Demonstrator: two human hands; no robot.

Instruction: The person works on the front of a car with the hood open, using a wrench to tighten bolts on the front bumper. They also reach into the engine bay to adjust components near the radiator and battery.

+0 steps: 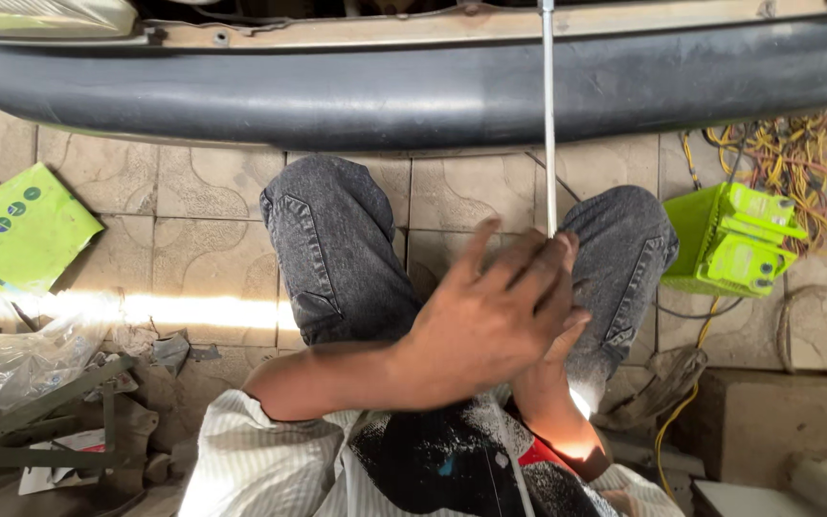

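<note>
The person's left hand lies flat across the right hand, fingers spread narrowly and slightly blurred, its palm pressed over the end of a thin metal rod. The right hand is mostly hidden beneath the left; only its wrist and the edge of its fingers show, so whether it is closed round the rod cannot be told. The rod rises straight up from between the two hands, past the knees, to the upper edge of a dark bumper that stretches across the view well above the hands.

Below and around the hands are the person's knees in grey jeans, set apart on a tiled floor. To the right of the hands, just beyond the right knee, sits a bright green box, with a tangle of yellow wires behind it. Far to the left of the hands lies a green carton, and nearer, lower left, a clear plastic bag rests among scrap. A striped shirt fills the bottom edge, under the left forearm.
</note>
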